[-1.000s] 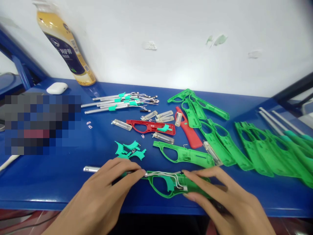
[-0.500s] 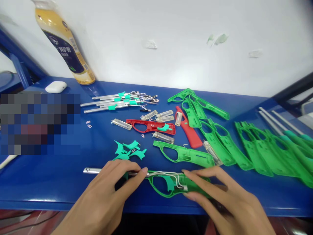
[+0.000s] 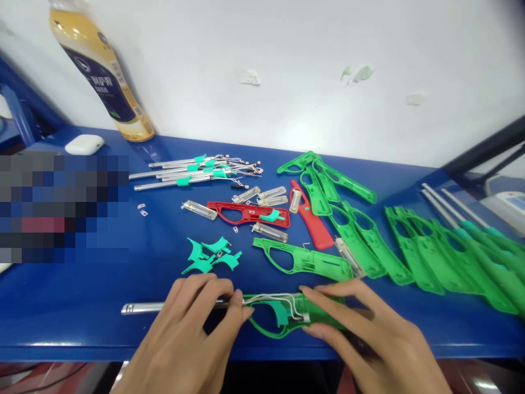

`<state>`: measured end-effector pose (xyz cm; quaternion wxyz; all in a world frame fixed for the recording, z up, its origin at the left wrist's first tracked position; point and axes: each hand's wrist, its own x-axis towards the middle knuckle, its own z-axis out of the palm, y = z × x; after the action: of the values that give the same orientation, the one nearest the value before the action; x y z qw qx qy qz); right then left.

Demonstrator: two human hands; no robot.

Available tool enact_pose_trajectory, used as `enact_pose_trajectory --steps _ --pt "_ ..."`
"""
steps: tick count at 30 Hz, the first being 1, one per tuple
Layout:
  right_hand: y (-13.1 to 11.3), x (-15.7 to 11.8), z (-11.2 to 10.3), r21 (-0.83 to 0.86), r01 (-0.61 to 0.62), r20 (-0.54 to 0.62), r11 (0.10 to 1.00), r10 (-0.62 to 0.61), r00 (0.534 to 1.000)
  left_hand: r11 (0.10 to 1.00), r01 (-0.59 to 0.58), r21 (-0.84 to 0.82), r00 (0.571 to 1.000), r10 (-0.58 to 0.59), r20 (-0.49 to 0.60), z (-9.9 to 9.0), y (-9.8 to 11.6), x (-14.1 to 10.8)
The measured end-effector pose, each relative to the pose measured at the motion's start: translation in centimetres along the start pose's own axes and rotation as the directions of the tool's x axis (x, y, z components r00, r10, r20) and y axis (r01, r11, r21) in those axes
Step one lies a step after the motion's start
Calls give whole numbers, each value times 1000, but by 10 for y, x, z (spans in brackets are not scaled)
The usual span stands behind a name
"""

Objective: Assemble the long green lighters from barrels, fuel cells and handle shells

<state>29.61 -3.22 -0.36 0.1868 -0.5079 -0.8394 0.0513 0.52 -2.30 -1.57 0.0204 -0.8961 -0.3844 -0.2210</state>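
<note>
Your L hand point(image 3: 192, 328) has thumb & fingertip pinched round the metal tube point(image 3: 141, 308), nr its wired end; your R hand point(image 3: 365, 323) grasps the green shell point(image 3: 318, 316) by its handle end, thumb at the lower edge, a finger at the upper. Shell's at the front of the blue table point(image 3: 82, 295), btwn your hands, open side up. It's bright green plastic w/ a looped trigger guard, handle end partly hid under your R hand. A teal trigger point(image 3: 280, 313) sits in it, hollow edge facing the loop opening. White wires point(image 3: 283, 294) run from the tube along the top edge, then bend down to a white connector point(image 3: 305, 317) nr the trigger. Tube's silvery w/ slots at its L tip, mid part hid by your L hand. Just beyond: another green half-shell point(image 3: 305, 260) & loose teal triggers point(image 3: 200, 266)
</note>
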Motion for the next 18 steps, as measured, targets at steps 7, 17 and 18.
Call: enact_pose_trajectory --steps 7,17,18 --pt "1 3 -1 -1 13 -1 1000 -13 1000 979 137 -150 990 -142 -18 2 1 9" --pt "-22 31 -9 -15 98 -100 995 -99 990 969 102 -226 992 -117 -55 2 7 24" --pt "-23 32 -5 0 96 -94 995 -95 991 967 108 -230 991 -124 -57 2 6 24"
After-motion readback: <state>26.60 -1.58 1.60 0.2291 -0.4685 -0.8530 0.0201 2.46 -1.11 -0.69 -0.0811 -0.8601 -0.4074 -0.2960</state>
